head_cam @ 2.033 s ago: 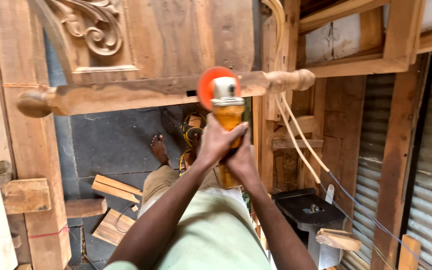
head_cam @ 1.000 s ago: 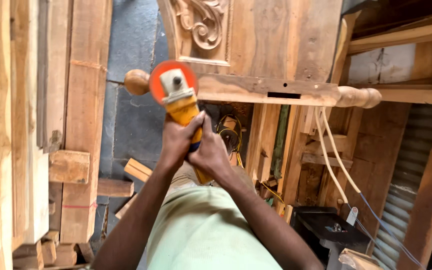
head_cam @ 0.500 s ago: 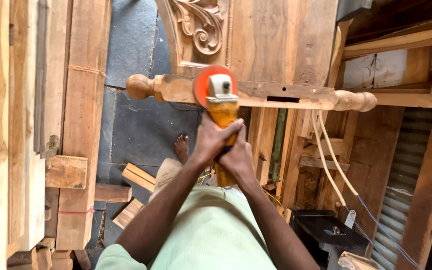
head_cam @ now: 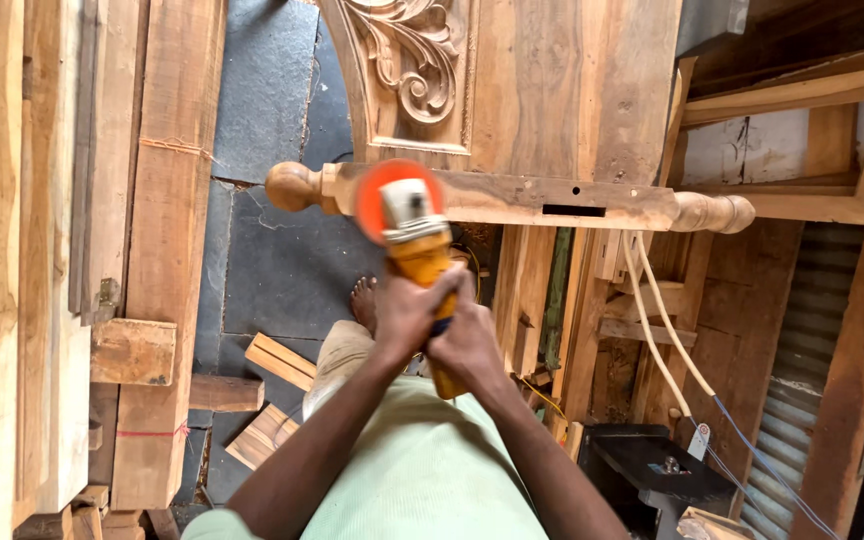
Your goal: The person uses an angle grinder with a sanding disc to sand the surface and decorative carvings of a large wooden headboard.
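- Left hand (head_cam: pixel 407 312) and right hand (head_cam: pixel 469 345) grip yellow angle grinder (head_cam: pixel 422 262).
- Orange disc (head_cam: pixel 380 197) against turned wooden post (head_cam: pixel 512 198) (knob ends both sides).
- Carved panel (head_cam: pixel 472 75) behind.

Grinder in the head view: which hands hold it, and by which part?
Both: the left hand and right hand wrap the yellow body of the angle grinder, behind its orange disc.
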